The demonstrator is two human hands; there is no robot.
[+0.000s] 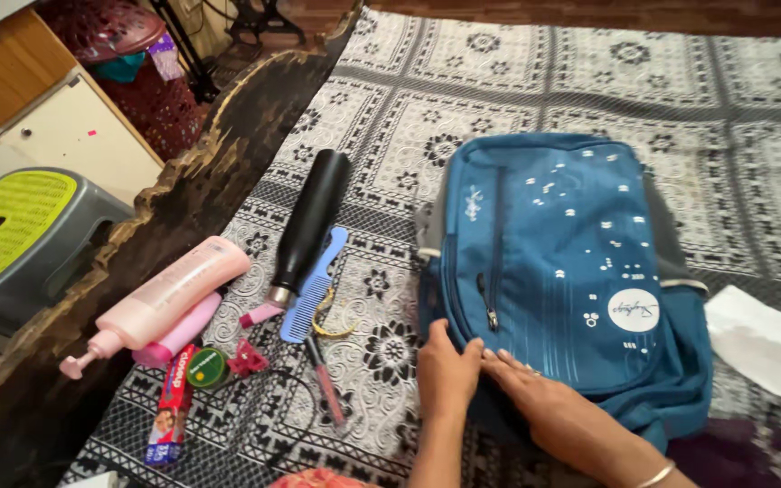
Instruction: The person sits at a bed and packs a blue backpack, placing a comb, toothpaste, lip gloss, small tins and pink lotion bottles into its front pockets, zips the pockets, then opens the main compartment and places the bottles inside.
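A bed (pixel 589 81) under a black-and-white patterned bedsheet fills the head view, with a dark, worn wooden bed edge (pixel 183 208) running down its left side and a grey stool with a green top (pixel 20 235) on the floor beyond.

A blue backpack (pixel 571 262) lies flat on the sheet, front panel up, its long axis running away from the person and its top towards the far side. It looks soft and limp, probably light, so it would sag if lifted; the lower rim or the zip line seem the firmest places to take it.

Both hands rest on its near lower-left corner. The left hand (pixel 447 370) curls its grip loosely over the edge, and the right hand (pixel 535 389) lies flat, fingers released. To the left lie a black bottle (pixel 309 226), a blue comb (pixel 314 285) and a pink pump bottle (pixel 160 303).
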